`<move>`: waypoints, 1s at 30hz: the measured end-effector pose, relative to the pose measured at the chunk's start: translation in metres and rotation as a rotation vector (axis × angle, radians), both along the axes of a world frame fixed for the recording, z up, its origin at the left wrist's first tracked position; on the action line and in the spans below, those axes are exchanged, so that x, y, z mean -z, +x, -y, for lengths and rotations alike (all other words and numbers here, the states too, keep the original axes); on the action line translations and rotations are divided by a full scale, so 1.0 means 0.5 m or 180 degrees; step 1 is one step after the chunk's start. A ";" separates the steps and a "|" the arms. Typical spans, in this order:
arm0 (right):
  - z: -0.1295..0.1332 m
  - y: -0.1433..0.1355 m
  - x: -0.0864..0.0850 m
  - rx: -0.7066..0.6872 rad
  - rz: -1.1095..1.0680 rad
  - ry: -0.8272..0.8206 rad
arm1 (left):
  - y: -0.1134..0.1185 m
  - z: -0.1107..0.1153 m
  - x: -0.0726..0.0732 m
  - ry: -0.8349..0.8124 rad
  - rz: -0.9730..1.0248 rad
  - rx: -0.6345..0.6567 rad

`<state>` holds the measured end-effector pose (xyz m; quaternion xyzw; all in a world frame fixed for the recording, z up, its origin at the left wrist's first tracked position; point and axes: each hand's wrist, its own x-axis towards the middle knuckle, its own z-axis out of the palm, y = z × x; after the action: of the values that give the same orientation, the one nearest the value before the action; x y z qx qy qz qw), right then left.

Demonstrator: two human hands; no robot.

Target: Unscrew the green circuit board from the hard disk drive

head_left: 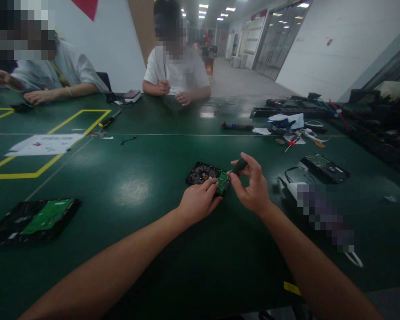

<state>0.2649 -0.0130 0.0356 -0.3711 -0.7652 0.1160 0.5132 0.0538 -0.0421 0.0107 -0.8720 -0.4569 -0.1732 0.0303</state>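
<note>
A black hard drive (203,172) with a green circuit board (222,178) lies on the dark green table in front of me. My left hand (200,200) grips its near side, fingers on the board and thumb along the front edge. Between the fingers and thumb of my right hand (251,184) is a screwdriver (240,166) with a dark handle, tilted down toward the right end of the board. Its tip is too small to make out.
Another hard drive (48,218) lies at left, and one more (325,168) at right. A white pouch-like item (293,191), partly blurred, sits by my right forearm. Tools and cables clutter the far right. Two people sit across the table (146,164).
</note>
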 end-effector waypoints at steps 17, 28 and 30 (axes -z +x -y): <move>-0.001 0.000 0.004 -0.0210 -0.0100 -0.0143 | 0.000 -0.001 0.001 -0.0027 -0.0008 -0.0028; 0.001 -0.004 0.005 -0.0041 -0.0102 -0.0133 | 0.001 -0.001 0.003 -0.0023 -0.0049 -0.0032; 0.001 -0.005 0.005 -0.0085 -0.0112 -0.0174 | 0.000 -0.002 0.004 -0.0006 -0.0054 -0.0031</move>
<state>0.2626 -0.0133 0.0331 -0.3726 -0.7575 0.1502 0.5146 0.0538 -0.0413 0.0087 -0.8712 -0.4610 -0.1651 0.0342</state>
